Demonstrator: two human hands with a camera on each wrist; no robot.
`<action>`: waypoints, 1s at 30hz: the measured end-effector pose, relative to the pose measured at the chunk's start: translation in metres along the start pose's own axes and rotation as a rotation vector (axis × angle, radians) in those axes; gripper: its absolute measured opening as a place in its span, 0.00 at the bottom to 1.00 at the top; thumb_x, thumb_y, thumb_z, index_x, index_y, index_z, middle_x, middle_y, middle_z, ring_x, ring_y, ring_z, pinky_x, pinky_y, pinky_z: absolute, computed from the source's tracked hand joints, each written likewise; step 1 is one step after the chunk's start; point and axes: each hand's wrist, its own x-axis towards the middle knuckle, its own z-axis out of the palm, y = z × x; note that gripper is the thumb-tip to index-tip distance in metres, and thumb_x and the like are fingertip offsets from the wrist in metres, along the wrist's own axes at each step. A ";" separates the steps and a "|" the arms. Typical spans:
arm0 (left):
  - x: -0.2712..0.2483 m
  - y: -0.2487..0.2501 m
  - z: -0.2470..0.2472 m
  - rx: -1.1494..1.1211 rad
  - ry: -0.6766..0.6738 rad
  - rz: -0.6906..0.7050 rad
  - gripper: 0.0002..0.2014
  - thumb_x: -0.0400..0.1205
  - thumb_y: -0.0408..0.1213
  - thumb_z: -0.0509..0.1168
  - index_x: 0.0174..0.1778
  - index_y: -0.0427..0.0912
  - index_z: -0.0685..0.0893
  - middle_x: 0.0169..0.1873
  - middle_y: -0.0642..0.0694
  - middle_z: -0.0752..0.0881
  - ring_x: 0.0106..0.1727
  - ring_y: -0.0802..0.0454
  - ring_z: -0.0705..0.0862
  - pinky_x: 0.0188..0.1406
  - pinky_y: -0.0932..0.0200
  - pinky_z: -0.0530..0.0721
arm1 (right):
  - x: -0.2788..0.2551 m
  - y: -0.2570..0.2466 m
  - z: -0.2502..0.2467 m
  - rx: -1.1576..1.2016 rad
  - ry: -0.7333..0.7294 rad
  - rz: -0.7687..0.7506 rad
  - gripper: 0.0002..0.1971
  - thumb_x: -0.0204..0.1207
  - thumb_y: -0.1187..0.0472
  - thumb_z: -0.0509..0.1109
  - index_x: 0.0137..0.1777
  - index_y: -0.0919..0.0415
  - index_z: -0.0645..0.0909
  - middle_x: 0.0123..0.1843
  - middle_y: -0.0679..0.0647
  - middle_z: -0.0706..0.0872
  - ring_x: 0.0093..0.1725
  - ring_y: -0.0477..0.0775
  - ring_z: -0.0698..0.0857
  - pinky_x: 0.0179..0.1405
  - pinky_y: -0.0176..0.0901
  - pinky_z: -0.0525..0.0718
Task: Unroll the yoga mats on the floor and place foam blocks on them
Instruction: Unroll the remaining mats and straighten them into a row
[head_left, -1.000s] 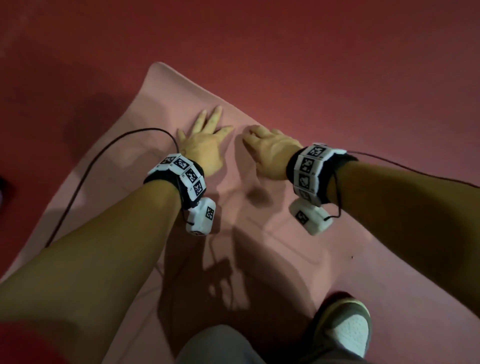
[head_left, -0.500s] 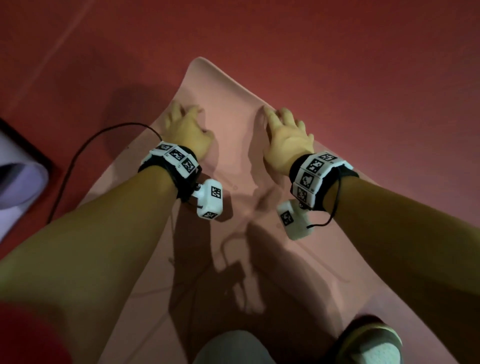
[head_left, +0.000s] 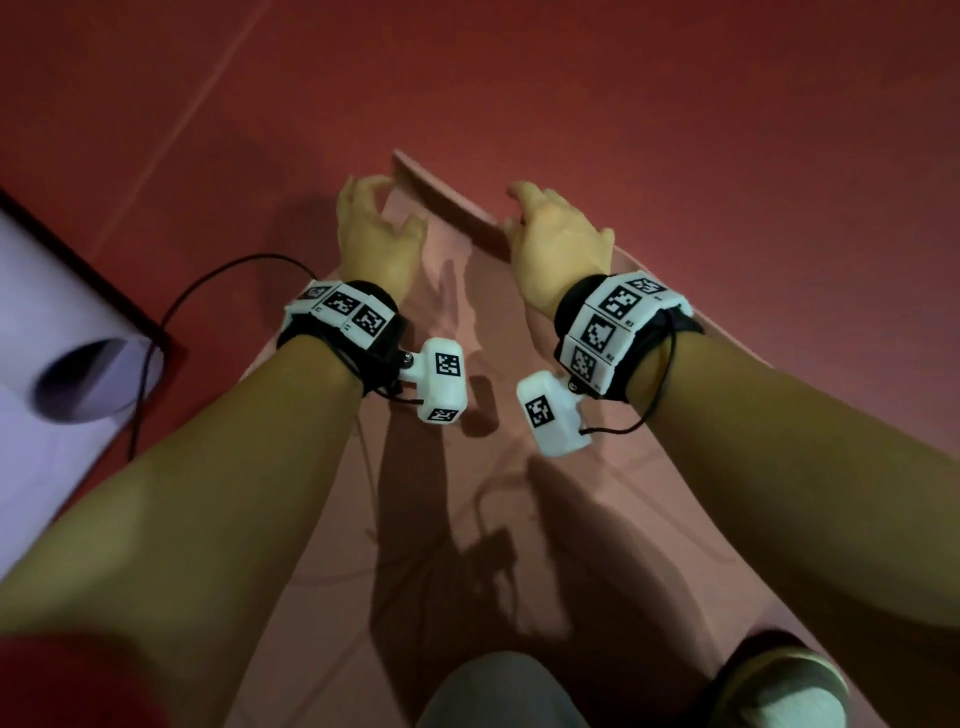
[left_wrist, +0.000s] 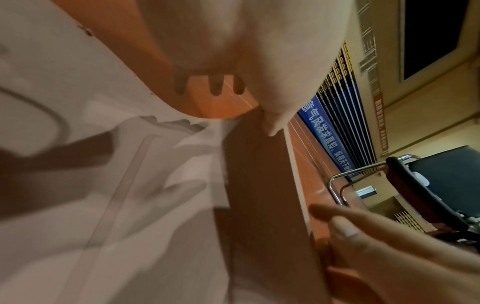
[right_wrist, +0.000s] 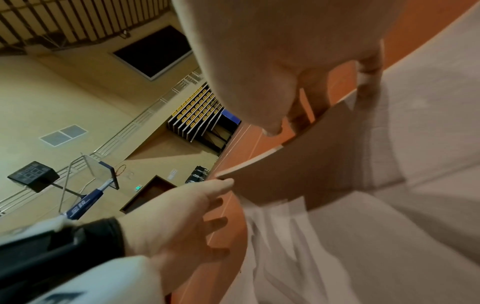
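1. A red sports floor (head_left: 675, 104) fills the head view from 9 o'clock round to 3 o'clock, with a faint pale line running diagonally at 11 o'clock; nothing lies on it beyond the mat's far end.
2. The wrist views show a hall with cream walls, a tier of folded stands (right_wrist: 197, 111), a dark scoreboard (right_wrist: 31, 176) and a basketball backboard (right_wrist: 103, 172).
3. A pink yoga mat (head_left: 441, 519) lies unrolled from 6 o'clock toward 12 o'clock, its surface creased and crossed by arm shadows.
4. The mat's far end curls upward as a raised flap (head_left: 447, 202) at 12 o'clock; its long edges flare out toward 5 and 7 o'clock.
5. A white surface with a dark border (head_left: 57, 322) sits at 9 o'clock, well apart from the mat, and on it lies what looks like a rolled pale mat, end-on.
6. The left hand (head_left: 371, 234) reaches to the flap's left corner at 11 o'clock, fingers spread and loosely bent; whether they touch the edge cannot be told.
7. The right hand (head_left: 556, 244) is at the flap's right corner at 1 o'clock, fingers loosely extended over the edge, thumb apart; no firm clasp is visible.
8. A black cable (head_left: 208, 280) loops over the floor at 9 o'clock from the left wristband.
9. A shoe (head_left: 779, 686) stands on the mat at 5 o'clock.
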 end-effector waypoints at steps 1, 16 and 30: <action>0.000 0.001 -0.002 -0.018 -0.001 0.009 0.18 0.77 0.40 0.70 0.63 0.50 0.78 0.74 0.45 0.72 0.75 0.50 0.73 0.77 0.55 0.72 | 0.000 0.001 0.000 0.031 -0.023 0.022 0.19 0.87 0.52 0.55 0.77 0.47 0.71 0.69 0.52 0.77 0.70 0.60 0.77 0.68 0.68 0.65; -0.031 0.038 -0.024 -0.093 0.122 0.164 0.13 0.79 0.42 0.68 0.57 0.45 0.78 0.43 0.59 0.82 0.39 0.72 0.80 0.43 0.71 0.79 | -0.008 0.030 -0.016 0.144 -0.169 0.105 0.21 0.88 0.52 0.57 0.31 0.55 0.68 0.43 0.57 0.79 0.46 0.60 0.76 0.49 0.46 0.69; -0.076 0.071 -0.011 1.067 -0.508 0.397 0.33 0.71 0.43 0.63 0.76 0.59 0.73 0.63 0.45 0.80 0.72 0.41 0.72 0.73 0.15 0.43 | -0.022 0.057 -0.020 0.248 -0.277 0.024 0.07 0.81 0.62 0.64 0.50 0.53 0.84 0.41 0.46 0.83 0.42 0.50 0.80 0.43 0.38 0.71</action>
